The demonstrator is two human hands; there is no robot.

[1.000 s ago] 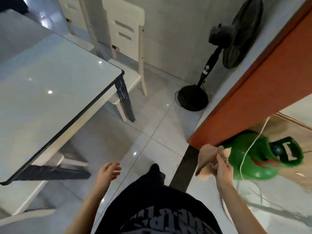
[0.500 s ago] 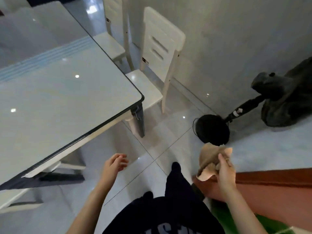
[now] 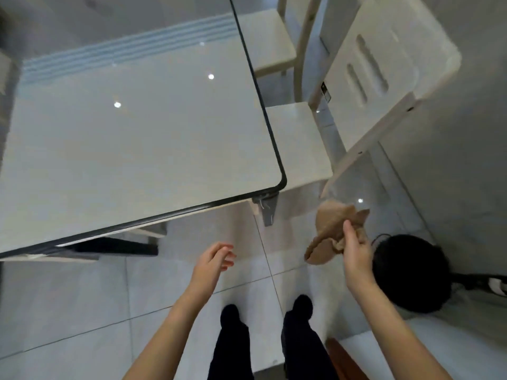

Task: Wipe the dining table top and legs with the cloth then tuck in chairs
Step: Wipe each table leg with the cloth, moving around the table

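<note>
Item: tan cloth (image 3: 333,231), bunched and held in your right hand (image 3: 355,249), whose grip is closed around its crumpled middle while loose folds hang out toward the tabletop (image 3: 142,138); your left hand (image 3: 212,266) is slack, fingers loosely spread, holding nothing. Position: the cloth hangs over the floor, just off the tabletop's near right corner and near the dark table leg (image 3: 267,211) beneath it. The glass surface runs up and to the left from that grip, so your right hand is the nearer one, and the first wipe would likely start at this corner.
</note>
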